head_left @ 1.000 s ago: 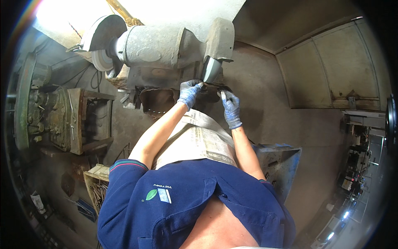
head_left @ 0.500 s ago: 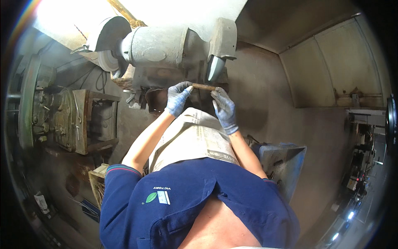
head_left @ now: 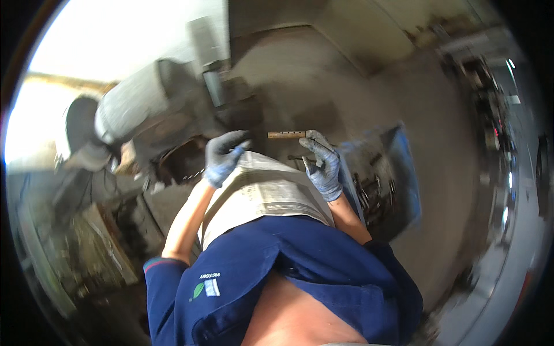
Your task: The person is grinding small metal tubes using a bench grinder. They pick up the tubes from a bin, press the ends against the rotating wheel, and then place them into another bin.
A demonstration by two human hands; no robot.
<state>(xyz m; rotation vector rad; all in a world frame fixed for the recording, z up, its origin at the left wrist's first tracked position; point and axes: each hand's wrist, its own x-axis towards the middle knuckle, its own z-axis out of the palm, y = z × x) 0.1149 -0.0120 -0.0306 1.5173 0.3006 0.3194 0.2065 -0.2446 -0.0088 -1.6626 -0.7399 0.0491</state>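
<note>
A short brownish metal rod (head_left: 286, 135) with a row of small dark holes lies level in front of my lap. My right hand (head_left: 323, 167), in a grey and blue work glove, pinches its right end between the fingertips. My left hand (head_left: 224, 157), gloved the same way, is off to the left of the rod's free end and does not touch it. Its fingers stretch toward the rod, with the thumb apart and nothing in them. A pale printed sheet (head_left: 268, 184) covers my lap below both hands.
A grey grinding machine (head_left: 135, 101) stands ahead to the left, smeared by motion. Close to my right forearm is a blue bin (head_left: 411, 173) with several dark metal rods (head_left: 372, 193) inside. Greenish machinery (head_left: 81, 254) stands at the left.
My left hand has let go of the rod's left end and drawn away; the right hand keeps the other end. The view has swung right, bringing the blue bin further in.
</note>
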